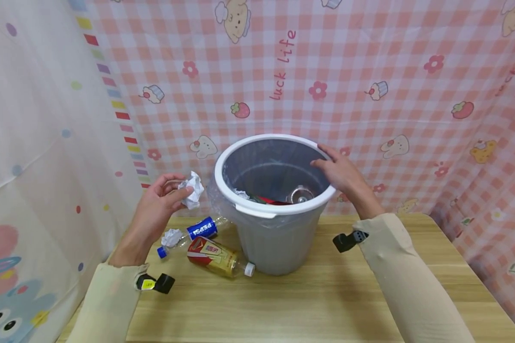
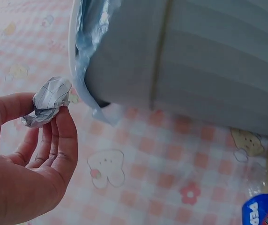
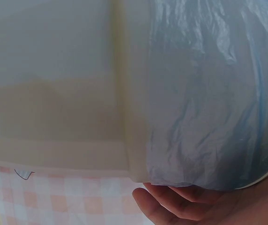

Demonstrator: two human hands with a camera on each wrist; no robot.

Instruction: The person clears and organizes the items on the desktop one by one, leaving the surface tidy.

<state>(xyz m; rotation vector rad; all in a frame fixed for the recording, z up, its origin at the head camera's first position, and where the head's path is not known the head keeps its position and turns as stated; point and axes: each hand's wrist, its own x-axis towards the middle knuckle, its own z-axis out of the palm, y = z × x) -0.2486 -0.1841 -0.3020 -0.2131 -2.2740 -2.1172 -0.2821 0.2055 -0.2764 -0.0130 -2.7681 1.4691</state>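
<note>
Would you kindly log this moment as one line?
left hand: pinches crumpled paper | right hand: holds bin rim | table: Pepsi bottle, gold-labelled bottle, second paper ball

The paper ball (image 1: 193, 193) is white, the bin (image 1: 279, 243) grey, its rim (image 1: 300, 207) white, the backdrop (image 1: 352, 52) pink-and-white checked.

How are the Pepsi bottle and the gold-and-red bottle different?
The Pepsi bottle has a mostly blue label; the gold-and-red bottle has a gold and red one. The Pepsi bottle's blue cap points left in the head view, while the gold-and-red bottle's white cap points right. Both bottles lie on their sides on the table.
</note>
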